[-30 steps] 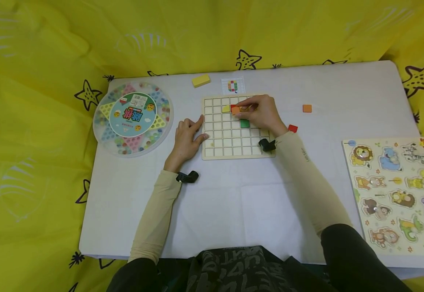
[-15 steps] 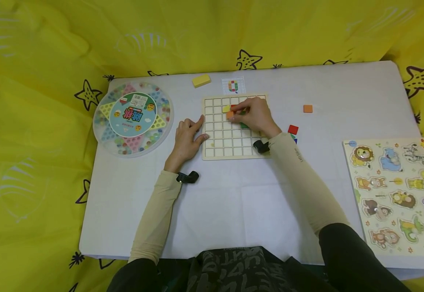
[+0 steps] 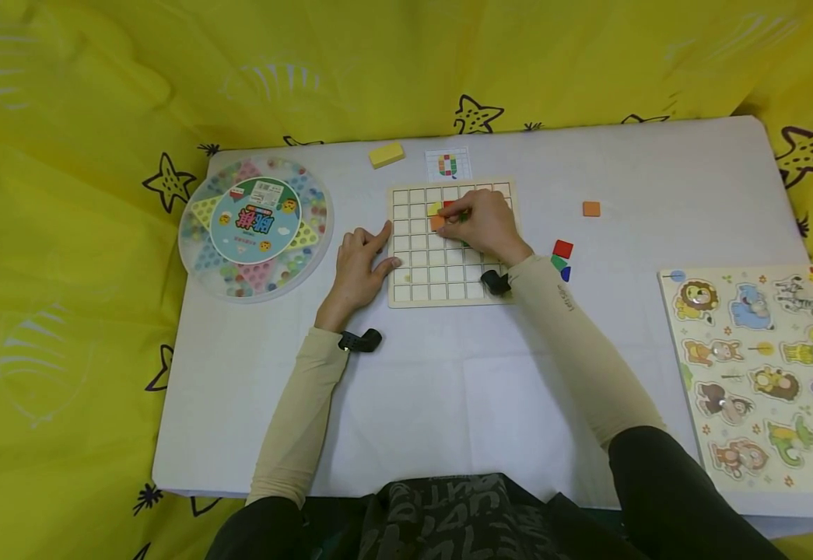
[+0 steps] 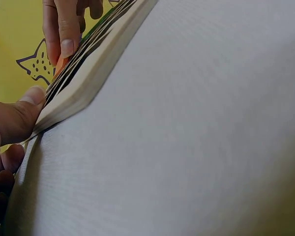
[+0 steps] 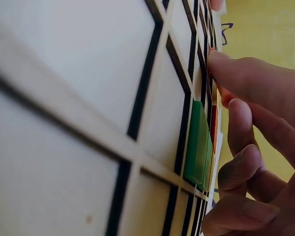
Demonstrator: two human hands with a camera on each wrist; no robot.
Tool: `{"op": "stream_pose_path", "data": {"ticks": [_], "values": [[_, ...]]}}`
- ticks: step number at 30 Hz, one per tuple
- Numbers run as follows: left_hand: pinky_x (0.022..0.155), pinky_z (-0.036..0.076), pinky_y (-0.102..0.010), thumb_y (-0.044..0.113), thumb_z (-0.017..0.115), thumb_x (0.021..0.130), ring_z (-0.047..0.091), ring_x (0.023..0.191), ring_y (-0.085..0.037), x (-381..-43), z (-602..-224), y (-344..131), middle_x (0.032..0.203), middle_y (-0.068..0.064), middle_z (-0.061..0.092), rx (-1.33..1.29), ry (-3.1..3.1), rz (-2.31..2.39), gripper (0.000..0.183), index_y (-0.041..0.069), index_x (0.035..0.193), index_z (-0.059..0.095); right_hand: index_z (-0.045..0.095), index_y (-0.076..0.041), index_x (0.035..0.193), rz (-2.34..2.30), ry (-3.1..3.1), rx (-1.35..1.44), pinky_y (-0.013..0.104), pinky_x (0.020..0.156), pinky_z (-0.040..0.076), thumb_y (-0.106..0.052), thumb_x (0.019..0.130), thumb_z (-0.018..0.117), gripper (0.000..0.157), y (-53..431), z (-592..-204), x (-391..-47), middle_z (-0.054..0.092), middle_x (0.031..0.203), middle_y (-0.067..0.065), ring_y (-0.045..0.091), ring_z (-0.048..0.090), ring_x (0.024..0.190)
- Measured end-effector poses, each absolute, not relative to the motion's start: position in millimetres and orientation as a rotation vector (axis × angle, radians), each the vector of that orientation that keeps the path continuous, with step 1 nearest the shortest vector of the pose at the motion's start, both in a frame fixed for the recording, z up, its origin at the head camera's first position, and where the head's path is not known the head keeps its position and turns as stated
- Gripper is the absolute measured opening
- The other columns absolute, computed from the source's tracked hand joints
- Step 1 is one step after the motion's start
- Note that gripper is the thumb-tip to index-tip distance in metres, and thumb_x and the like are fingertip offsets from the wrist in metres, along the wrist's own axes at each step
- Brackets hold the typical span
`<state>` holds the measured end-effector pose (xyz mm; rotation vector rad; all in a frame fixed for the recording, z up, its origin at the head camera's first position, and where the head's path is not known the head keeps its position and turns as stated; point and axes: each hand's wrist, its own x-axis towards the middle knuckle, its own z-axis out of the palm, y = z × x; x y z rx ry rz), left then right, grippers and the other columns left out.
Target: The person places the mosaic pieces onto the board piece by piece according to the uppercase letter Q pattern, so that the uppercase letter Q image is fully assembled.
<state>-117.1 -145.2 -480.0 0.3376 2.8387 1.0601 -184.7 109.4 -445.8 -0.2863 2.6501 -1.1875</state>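
Note:
A square wooden grid board (image 3: 429,274) lies on the white-covered table. My right hand (image 3: 486,225) reaches over it and pinches an orange square tile (image 3: 437,223) between thumb and fingertips, low over a cell in the upper part of the grid. A yellow tile (image 3: 435,208) sits just above that cell, with a red tile (image 3: 448,204) beside it, partly covered by the fingers. Under the right hand, green tiles (image 5: 195,142) show in the right wrist view. My left hand (image 3: 355,272) rests at the board's left edge, thumb and index finger spread and touching the rim.
A small pattern card (image 3: 448,164) and a yellow block (image 3: 387,155) lie behind the board. Loose orange (image 3: 591,208), red (image 3: 563,249), green (image 3: 558,263) and blue (image 3: 565,274) pieces lie to the right. A round marble-game box (image 3: 255,280) stands left, an animal puzzle (image 3: 742,389) right.
My right hand has moved the orange tile left and down, from over the red tile to the cell below the yellow one. The left hand stays at the board's edge.

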Motion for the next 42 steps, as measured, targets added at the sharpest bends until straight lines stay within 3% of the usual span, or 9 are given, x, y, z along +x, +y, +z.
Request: {"op": "stream_pose_path", "data": {"ticks": [5,11,19,27,42], "values": [[0.091,0.029,-0.045,0.028,0.072,0.101,0.039,0.1,-0.033,-117.7,-480.7,-145.3,0.114,-0.019,0.053,0.334,2.84,1.064,0.07,0.011,0.162,0.042,0.083,-0.003,0.112,-1.151,2.652,-0.271,0.036,0.081,0.043,-0.022,0.086,0.089,0.033,107.5,-443.8,-184.9,0.078,0.116,0.017,0.028,0.065,0.102],[0.093,0.03,-0.046,0.028,0.072,0.101,0.039,0.101,-0.033,-119.3,-481.7,-145.1,0.115,-0.019,0.053,0.319,2.84,1.056,0.07,0.012,0.162,0.043,0.085,-0.005,0.109,-1.139,2.692,-0.32,0.036,0.077,0.047,-0.024,0.087,0.087,0.029,107.3,-444.4,-186.1,0.08,0.111,0.017,0.029,0.069,0.097],[0.093,0.03,-0.046,0.028,0.072,0.101,0.039,0.101,-0.032,-119.7,-480.0,-144.7,0.114,-0.018,0.053,0.323,2.841,1.049,0.069,0.012,0.162,0.043,0.084,-0.006,0.112,-1.064,2.717,-0.333,0.045,0.086,0.051,-0.027,0.089,0.086,0.031,106.9,-443.9,-187.3,0.079,0.114,0.019,0.033,0.07,0.104],[0.095,0.031,-0.048,0.027,0.072,0.101,0.039,0.102,-0.033,-119.7,-479.7,-144.5,0.114,-0.018,0.053,0.319,2.841,1.061,0.069,0.012,0.162,0.043,0.084,-0.005,0.111,-1.115,2.715,-0.37,0.039,0.08,0.046,-0.022,0.088,0.088,0.029,107.5,-445.1,-187.1,0.078,0.116,0.018,0.031,0.067,0.098],[0.094,0.03,-0.047,0.028,0.072,0.101,0.039,0.101,-0.033,-117.5,-479.6,-144.5,0.115,-0.019,0.053,0.313,2.833,1.062,0.069,0.013,0.162,0.043,0.084,-0.005,0.11,-1.119,2.672,-0.375,0.039,0.081,0.046,-0.023,0.091,0.086,0.026,106.9,-445.4,-186.4,0.077,0.115,0.017,0.03,0.065,0.1]]}}
